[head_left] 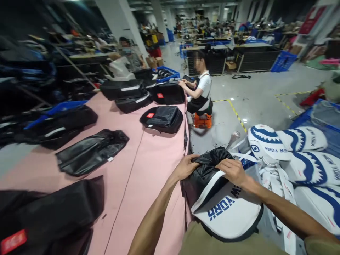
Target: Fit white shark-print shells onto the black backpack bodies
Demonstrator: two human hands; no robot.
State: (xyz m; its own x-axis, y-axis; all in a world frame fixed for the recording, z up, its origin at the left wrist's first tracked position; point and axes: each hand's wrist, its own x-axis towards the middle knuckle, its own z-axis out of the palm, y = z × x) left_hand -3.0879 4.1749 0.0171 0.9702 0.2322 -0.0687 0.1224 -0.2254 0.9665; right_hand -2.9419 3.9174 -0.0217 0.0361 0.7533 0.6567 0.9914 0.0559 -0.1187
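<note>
Close to my body is a white backpack [230, 212] with blue lettering and a dark edge, its mouth turned up and its black lining bunched at the top. My left hand [187, 167] is closed on the black lining [209, 161] at the left side. On the other side, my right hand [233, 171] grips the rim near the white trim, fingers curled over the lining. Part of the lettering lies under my right wrist. The bag rests against my lap beside the edge of the pink-covered table [148, 177].
Black bags [162, 118] lie along the table, some with red labels. To my right are several white-and-blue backpacks [305, 166] in a pile. A co-worker [203, 85] sits on an orange stool [203, 121] at the table's far side; another person [130, 55] is farther back.
</note>
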